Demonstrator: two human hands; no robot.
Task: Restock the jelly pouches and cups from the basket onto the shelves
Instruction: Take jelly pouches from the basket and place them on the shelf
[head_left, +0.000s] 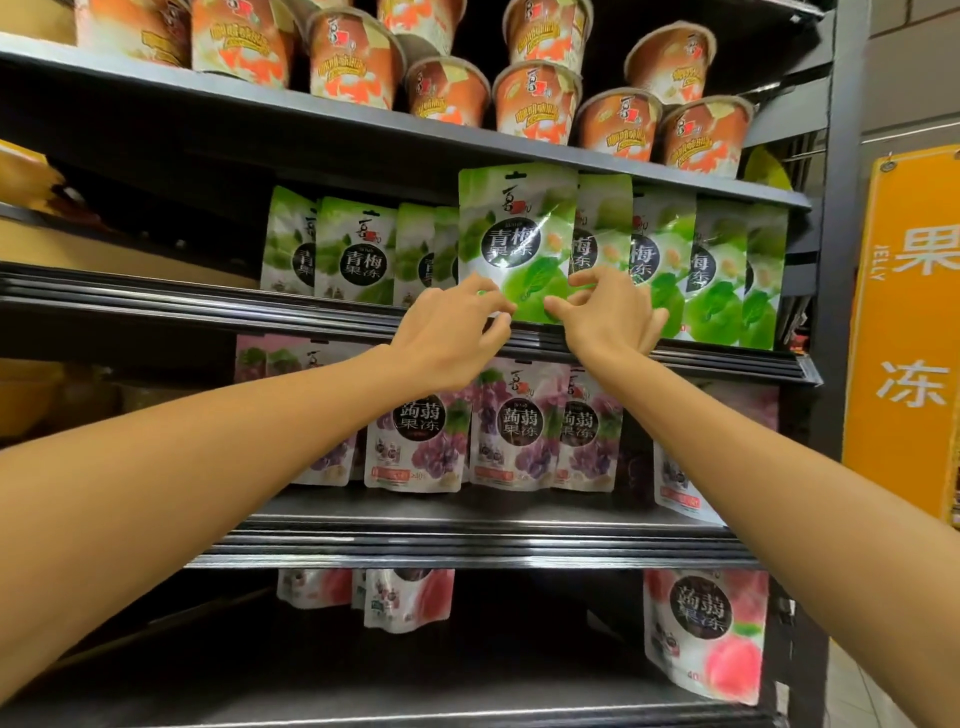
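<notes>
**Fingers (480, 288) curl on 1 green pouch (517, 234)**

Both the left hand (447, 338) and the right hand (610, 317) reach up on bare forearms to the lower part of the green pouch. The left hand's fingers are curled against its lower left edge, and the right hand's thumb and forefinger pinch its lower right part.

The pouch is upright and faces out at the front of the second shelf (156, 301), just ahead of the row of green pouches (717, 280) standing there. Its top edge overlaps the front lip of the top shelf (208, 98) (the hands hide its base, so I cannot tell whether it rests on the shelf).

- **Top shelf:** orange cups (535, 98) stand close together, some stacked on others.
- **Third shelf:** purple pouches (514, 421) stand below the hands, partly hidden by both forearms.
- **Fourth shelf:** peach pouches (704, 629) stand at the right end, with a few more toward the left.

A yellow sign (904, 332) hangs at the far right, beside the shelf's upright post — white characters run down it.
</notes>
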